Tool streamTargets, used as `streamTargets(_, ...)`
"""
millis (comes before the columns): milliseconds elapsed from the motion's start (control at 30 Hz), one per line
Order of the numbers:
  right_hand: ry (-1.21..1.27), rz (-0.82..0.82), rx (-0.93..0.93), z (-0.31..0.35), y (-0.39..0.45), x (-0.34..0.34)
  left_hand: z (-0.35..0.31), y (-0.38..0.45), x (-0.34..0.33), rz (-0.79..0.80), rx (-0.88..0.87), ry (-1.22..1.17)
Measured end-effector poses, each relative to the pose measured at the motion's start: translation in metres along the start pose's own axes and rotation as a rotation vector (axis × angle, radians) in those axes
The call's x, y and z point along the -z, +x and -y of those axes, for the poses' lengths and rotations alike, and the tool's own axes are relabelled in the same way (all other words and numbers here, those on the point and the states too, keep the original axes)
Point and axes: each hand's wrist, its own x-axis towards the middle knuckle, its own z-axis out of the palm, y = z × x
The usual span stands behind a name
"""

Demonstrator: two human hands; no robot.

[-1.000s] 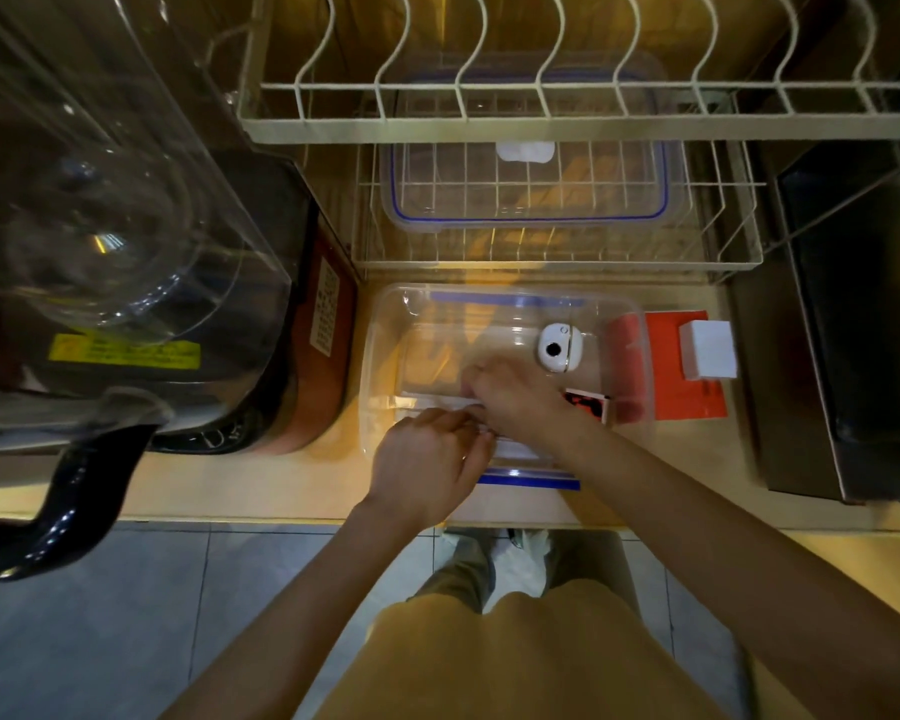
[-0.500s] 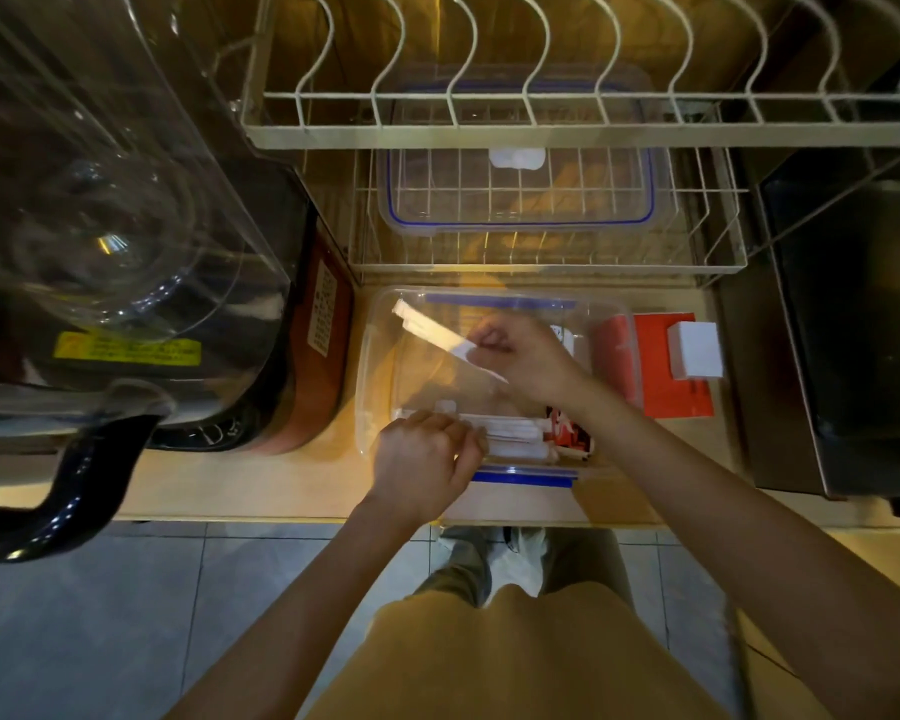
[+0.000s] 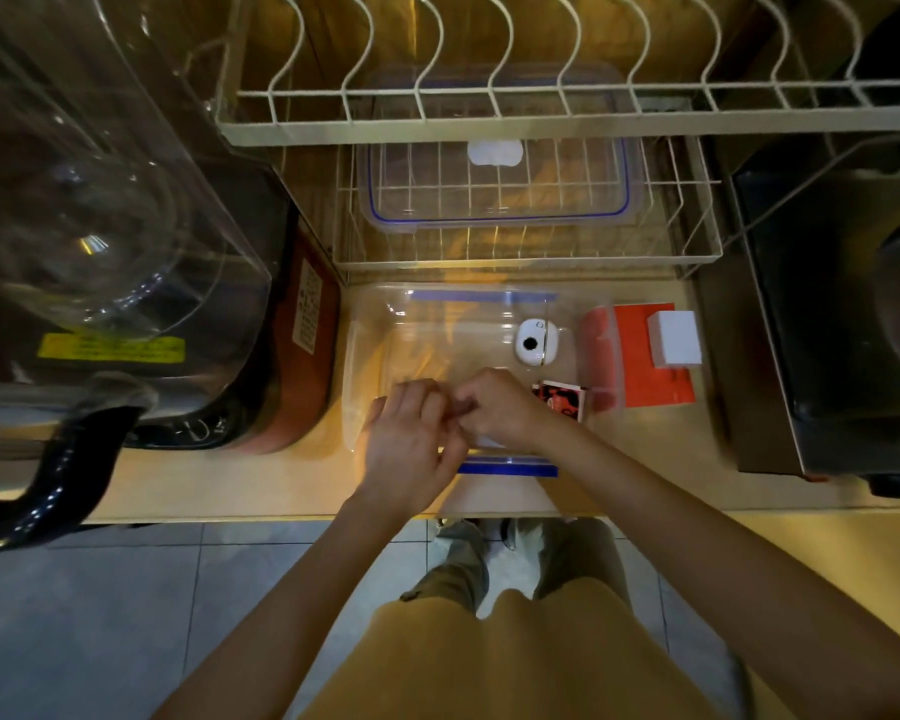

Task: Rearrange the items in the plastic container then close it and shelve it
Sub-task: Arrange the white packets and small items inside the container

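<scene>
The clear plastic container (image 3: 370, 345) sits open on the desk (image 3: 219, 480), under both hands. The left hand (image 3: 411, 444) and right hand (image 3: 505, 407) touch at its near edge, fingers curled; what they grip is hidden. A white round gadget (image 3: 535, 341) lies just past the right hand. The lid (image 3: 494, 184) rests on the wire rack (image 3: 697, 241) beyond.

Home kitchen: wire dish rack (image 3: 489, 111), glass blender jug (image 3: 100, 200), wooden counter (image 3: 230, 480).
</scene>
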Motion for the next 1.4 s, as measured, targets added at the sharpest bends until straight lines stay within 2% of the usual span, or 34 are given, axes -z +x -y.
streamTargets(67,-0.017,0.010,-0.016,-0.002,-0.002,0.004,0.000,0.000,0.002,0.055,-0.004,0.004)
streamTargets(167,0.101,-0.115,-0.040,-0.005,-0.006,0.022,-0.001,0.002,0.004,0.101,0.004,-0.001)
streamTargets(300,0.268,-0.254,-0.340,-0.014,-0.019,0.048,-0.002,0.002,0.006,0.151,0.010,0.001)
streamTargets(400,0.240,-0.107,-0.543,-0.017,-0.034,0.051,-0.002,0.004,0.007,0.219,0.018,0.015)
streamTargets(467,0.172,-0.034,-0.593,-0.017,-0.038,0.046,-0.002,0.006,0.008,0.268,0.020,0.018)
streamTargets(600,0.143,0.013,-0.641,-0.013,-0.031,0.042,0.000,0.008,0.006,0.360,0.022,0.036)
streamTargets(867,0.565,0.031,-0.723,-0.004,-0.028,0.035,-0.001,0.010,0.006,0.371,0.033,0.080)
streamTargets(933,0.510,-0.004,-0.702,-0.006,-0.030,0.043,-0.001,0.010,0.005,0.378,0.042,0.076)
streamTargets(1000,0.400,-0.138,-0.641,-0.011,-0.027,0.050,-0.001,0.010,0.005,0.381,0.046,0.066)
streamTargets(1067,0.228,-0.265,-0.500,-0.019,-0.022,0.051,-0.001,0.010,0.006,0.379,0.052,0.065)
streamTargets(1100,0.131,-0.255,-0.421,-0.021,-0.020,0.047,-0.002,0.011,0.007,0.378,0.056,0.070)
streamTargets(1167,0.001,-0.121,-0.330,-0.024,-0.019,0.037,-0.003,0.011,0.009,0.383,0.061,0.074)
streamTargets(1233,-0.115,-0.044,-0.301,-0.032,-0.016,0.031,-0.004,0.011,0.010,0.387,0.064,0.070)
streamTargets(1400,-0.254,0.016,-0.331,-0.031,-0.018,0.034,-0.005,0.011,0.011,0.381,0.081,0.058)
